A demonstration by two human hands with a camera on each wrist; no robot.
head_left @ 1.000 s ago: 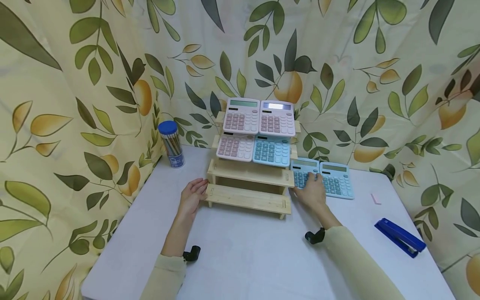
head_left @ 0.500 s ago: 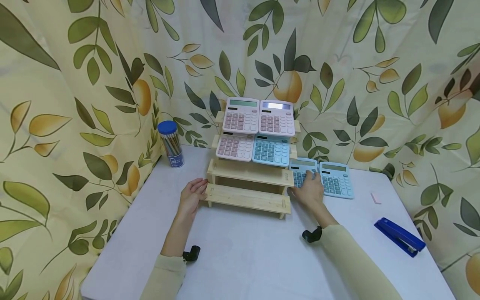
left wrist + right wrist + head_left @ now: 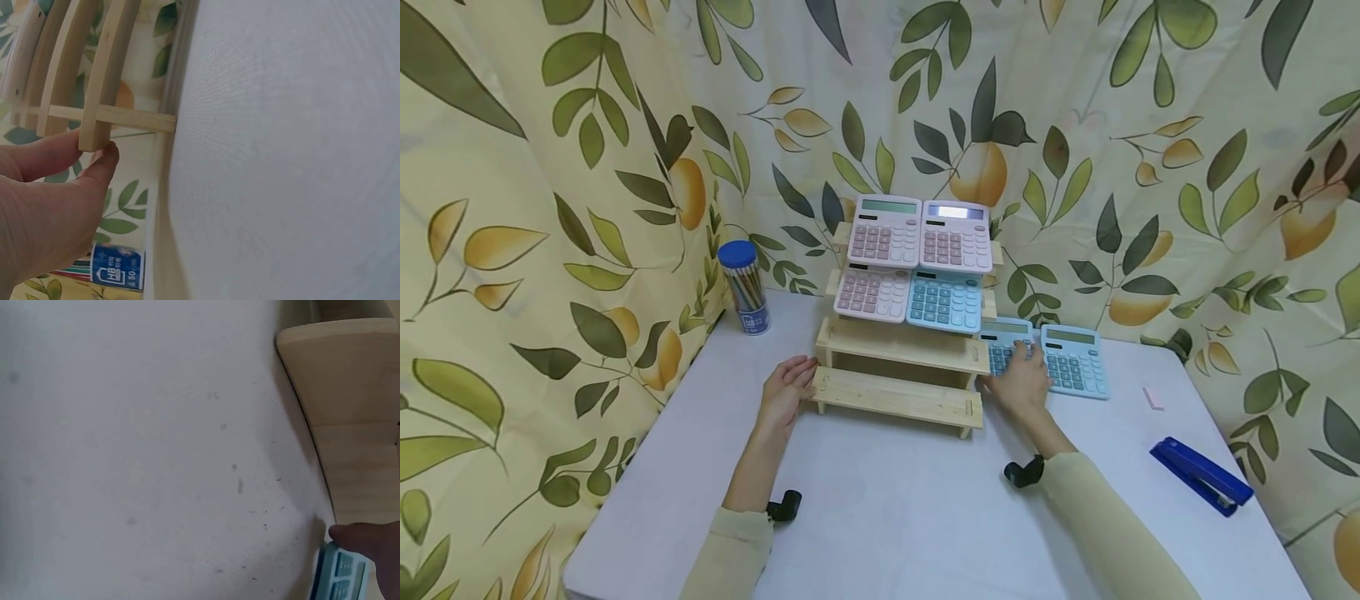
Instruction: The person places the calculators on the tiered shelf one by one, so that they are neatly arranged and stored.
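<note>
A stepped wooden stand (image 3: 898,398) stands mid-table. Its upper two steps bear pink calculators (image 3: 871,293) and a blue calculator (image 3: 943,302). At the lowest step's left end, my left hand (image 3: 784,398) pinches the board tip between thumb and fingers, as the left wrist view shows. My right hand (image 3: 1024,383) grips a second blue calculator (image 3: 1006,327) just right of the stand and covers its lower part. The right wrist view has the thumb (image 3: 359,537) at that calculator's edge. A third blue calculator (image 3: 1075,362) lies to its right.
A blue-lidded tub of pencils (image 3: 745,287) stands back left. To the right lie a small pink eraser-like piece (image 3: 1153,397) and a blue stapler (image 3: 1201,473). A leaf-patterned curtain (image 3: 1060,100) hangs behind the white table (image 3: 887,517).
My right hand has shifted slightly to the left on the calculator since a second ago. The left hand stays at the stand's lowest step.
</note>
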